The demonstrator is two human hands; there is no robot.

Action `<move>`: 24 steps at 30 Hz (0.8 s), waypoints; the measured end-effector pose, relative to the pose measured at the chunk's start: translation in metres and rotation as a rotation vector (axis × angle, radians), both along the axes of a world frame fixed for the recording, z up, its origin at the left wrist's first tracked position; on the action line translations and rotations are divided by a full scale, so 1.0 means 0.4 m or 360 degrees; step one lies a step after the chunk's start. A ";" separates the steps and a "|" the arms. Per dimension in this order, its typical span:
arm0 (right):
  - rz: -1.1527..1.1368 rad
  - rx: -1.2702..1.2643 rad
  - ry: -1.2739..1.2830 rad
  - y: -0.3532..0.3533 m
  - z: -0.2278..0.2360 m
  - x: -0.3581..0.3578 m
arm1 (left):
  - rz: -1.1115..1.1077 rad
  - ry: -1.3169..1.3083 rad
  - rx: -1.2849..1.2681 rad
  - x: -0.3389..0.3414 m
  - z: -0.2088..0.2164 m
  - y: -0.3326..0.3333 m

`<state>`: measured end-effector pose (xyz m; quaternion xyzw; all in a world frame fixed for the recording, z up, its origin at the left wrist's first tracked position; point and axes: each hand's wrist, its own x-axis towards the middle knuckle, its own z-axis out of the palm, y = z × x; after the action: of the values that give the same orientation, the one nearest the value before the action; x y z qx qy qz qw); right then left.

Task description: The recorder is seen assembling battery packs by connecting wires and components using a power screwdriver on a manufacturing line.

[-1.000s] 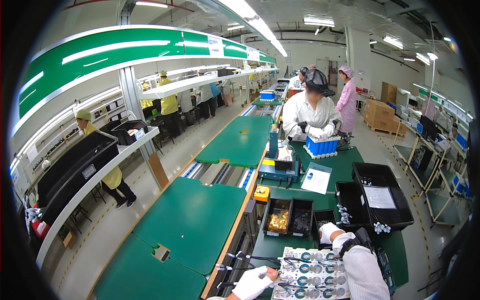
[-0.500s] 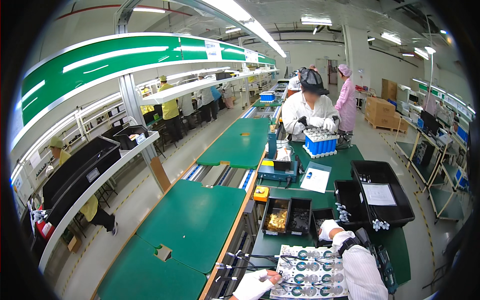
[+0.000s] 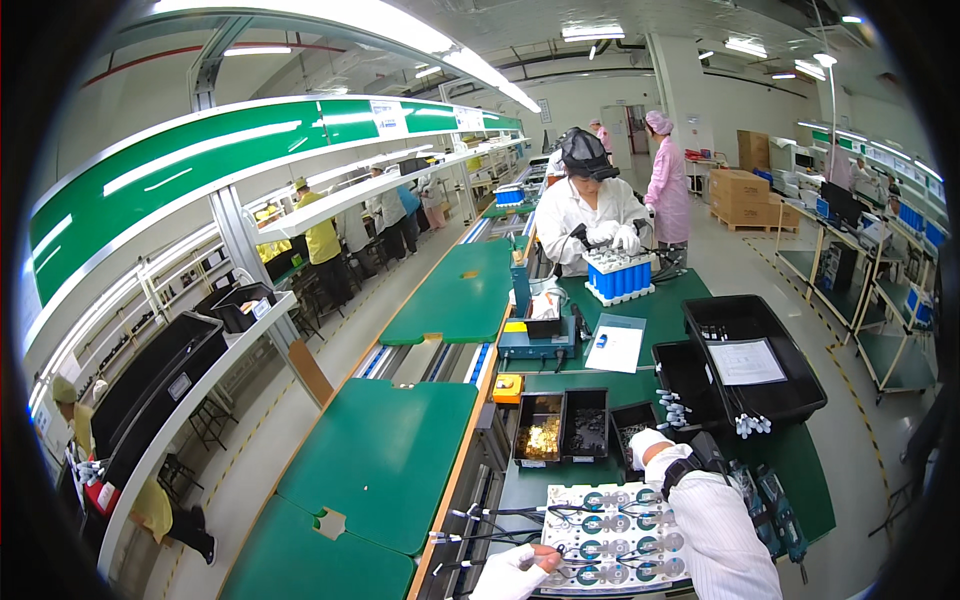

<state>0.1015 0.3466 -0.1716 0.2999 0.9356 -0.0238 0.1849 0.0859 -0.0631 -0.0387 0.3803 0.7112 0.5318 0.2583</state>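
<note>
Before me lies a battery module (image 3: pixel 610 535) with a white top plate, round cell ends and metal tabs. Several black cables (image 3: pixel 490 513) with white-sleeved ends stick out from its left side. At the module's left edge my left hand (image 3: pixel 512 574), in a white glove with bare fingertips, pinches one black cable. My right hand (image 3: pixel 650 446), also gloved, is at a small black bin (image 3: pixel 628 418) holding small metal parts. Its fingers are hidden behind the hand and the bin's edge. The right forearm crosses the module's right side.
Two black bins, one with brass-coloured parts (image 3: pixel 541 436) and one with black parts (image 3: pixel 586 425), stand beside it. A large black tray (image 3: pixel 800 385) carries paper and cables. Green power tools (image 3: pixel 780 510) lie right. Across the bench a co-worker (image 3: pixel 590 215) handles a blue battery pack (image 3: pixel 618 280).
My view has shifted, so the bench appears slightly left. My left hand stays at the cable by the module's edge. The right hand remains at the small-parts bin.
</note>
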 end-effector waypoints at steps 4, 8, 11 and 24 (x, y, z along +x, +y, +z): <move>-0.0090 -0.0049 0.0028 -0.018 0.010 -0.006 | 0.0041 -0.0096 0.0026 0.001 0.003 -0.005; -0.0170 -0.0045 0.0124 -0.034 0.029 -0.003 | 0.0066 -0.0122 0.0049 0.005 -0.002 -0.009; -0.0137 -0.0024 0.0123 -0.025 0.029 -0.002 | 0.0039 -0.0104 0.0046 0.004 -0.005 -0.007; -0.0130 0.0084 0.0184 -0.001 0.001 -0.008 | 0.0039 -0.0134 0.0097 0.015 0.009 0.005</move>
<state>0.0982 0.3463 -0.1712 0.3407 0.9320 -0.0240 0.1216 0.0918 -0.0610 -0.0350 0.3565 0.6877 0.5720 0.2697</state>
